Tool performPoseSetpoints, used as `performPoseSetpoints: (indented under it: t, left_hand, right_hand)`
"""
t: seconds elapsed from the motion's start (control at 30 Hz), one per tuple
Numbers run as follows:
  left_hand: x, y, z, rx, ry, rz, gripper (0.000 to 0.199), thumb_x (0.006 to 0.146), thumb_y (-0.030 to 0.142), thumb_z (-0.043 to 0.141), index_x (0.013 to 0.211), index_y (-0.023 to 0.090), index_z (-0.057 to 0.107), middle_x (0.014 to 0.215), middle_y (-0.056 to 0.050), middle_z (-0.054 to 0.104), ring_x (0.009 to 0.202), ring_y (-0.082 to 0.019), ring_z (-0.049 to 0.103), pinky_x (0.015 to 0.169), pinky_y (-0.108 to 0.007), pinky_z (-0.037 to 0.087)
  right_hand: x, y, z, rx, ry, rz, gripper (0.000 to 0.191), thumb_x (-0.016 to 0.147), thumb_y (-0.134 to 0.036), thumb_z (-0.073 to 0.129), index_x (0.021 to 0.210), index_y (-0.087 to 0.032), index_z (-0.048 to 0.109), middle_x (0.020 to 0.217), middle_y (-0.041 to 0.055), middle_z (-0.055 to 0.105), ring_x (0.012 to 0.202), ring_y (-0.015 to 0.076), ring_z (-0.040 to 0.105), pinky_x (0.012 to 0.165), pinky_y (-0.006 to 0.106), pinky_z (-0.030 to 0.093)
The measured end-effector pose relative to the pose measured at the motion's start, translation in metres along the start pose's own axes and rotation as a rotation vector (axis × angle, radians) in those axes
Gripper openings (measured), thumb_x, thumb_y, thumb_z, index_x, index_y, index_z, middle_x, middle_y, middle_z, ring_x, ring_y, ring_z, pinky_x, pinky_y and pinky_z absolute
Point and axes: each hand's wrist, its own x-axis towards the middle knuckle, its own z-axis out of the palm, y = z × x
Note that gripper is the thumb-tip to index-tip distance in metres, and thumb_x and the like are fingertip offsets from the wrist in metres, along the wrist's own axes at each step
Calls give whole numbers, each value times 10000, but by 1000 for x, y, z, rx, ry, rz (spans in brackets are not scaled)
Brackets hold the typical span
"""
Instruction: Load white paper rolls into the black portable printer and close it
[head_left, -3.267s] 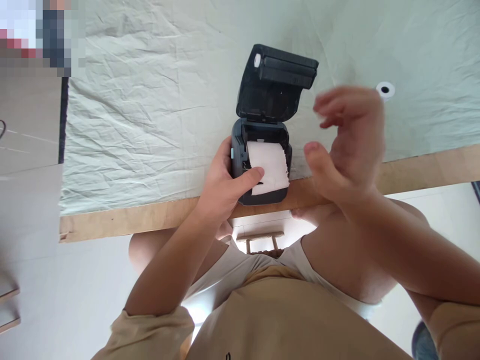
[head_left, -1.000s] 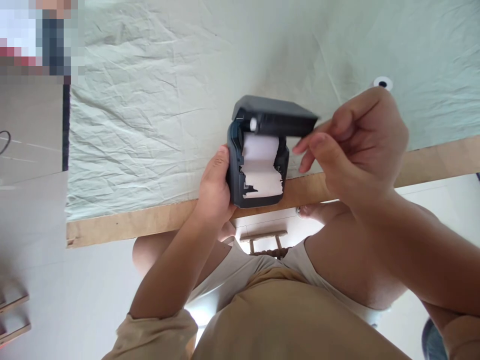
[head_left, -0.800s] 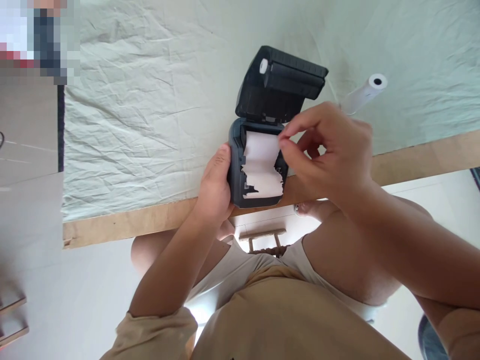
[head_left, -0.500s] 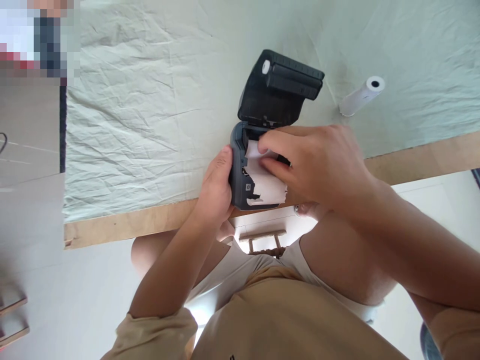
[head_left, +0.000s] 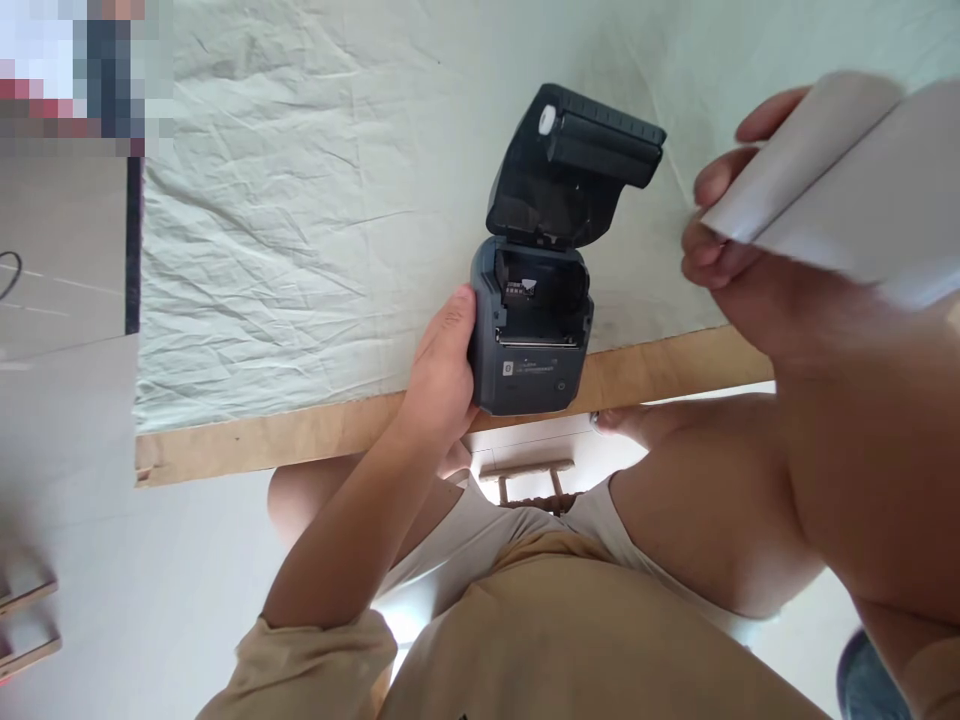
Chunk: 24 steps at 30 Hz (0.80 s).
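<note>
My left hand (head_left: pixel 444 365) grips the left side of a dark grey portable label printer (head_left: pixel 529 370) at the table's front edge. The printer's lid (head_left: pixel 555 185) is swung up, with a black roller and a white gear end on it. A small white scrap (head_left: pixel 529 287) lies in the otherwise bare paper bay. Off to the right, above the table, my right hand (head_left: pixel 739 230) is closed round a white paper roll (head_left: pixel 814 150), fingers curled at its left end. A loose sheet trails from the roll to the right, partly blurred.
A pale green wrinkled cloth (head_left: pixel 300 220) covers the table, whose wooden edge (head_left: pixel 262 435) runs along the front. Below are my legs and a small wooden stool (head_left: pixel 525 470). A blue bin (head_left: pixel 870 675) is at the lower right.
My right hand has lifted the paper roll out of the printer and carried it right and up. The white roll standing on the table is now hidden. My left hand still grips the printer.
</note>
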Motion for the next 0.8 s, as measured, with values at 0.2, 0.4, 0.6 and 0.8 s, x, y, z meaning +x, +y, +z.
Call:
performPoseSetpoints:
  t: [0.2, 0.4, 0.6, 0.8]
  left_hand:
    - [2, 3, 2, -4, -64, -26, 476, 1001, 723, 776, 1051, 251, 812, 987, -60, 869, 1134, -350, 875, 913, -456, 753]
    - [5, 1, 3, 5, -45, 0, 513, 992, 754, 770, 1040, 244, 788, 1001, -51, 865, 1188, -351, 869, 945, -453, 754]
    - [6, 1, 2, -13, -67, 4, 480, 1050, 703, 735, 1004, 232, 810, 895, -19, 839, 943, -271, 890, 800, -368, 744]
    - [5, 5, 7, -25, 5, 13, 361, 1022, 579, 816, 935, 230, 788, 847, 6, 820, 851, -223, 864, 696, -299, 694]
  right_hand:
    - [-6, 42, 13, 356, 86, 164, 578, 668, -719, 1040, 922, -309, 723, 820, 4, 643, 648, 169, 603, 436, 313, 388]
    - [-15, 29, 32, 318, 93, 224, 605, 804, -738, 988, 898, -242, 654, 791, -8, 659, 667, 156, 666, 531, 314, 516]
    - [-18, 20, 33, 257, 175, 294, 538, 821, -665, 985, 892, -228, 680, 882, -8, 681, 830, 172, 702, 695, 323, 570]
    - [-12, 27, 22, -168, 157, 152, 397, 928, -584, 894, 1035, -234, 738, 919, 11, 707, 817, 182, 668, 757, 393, 608]
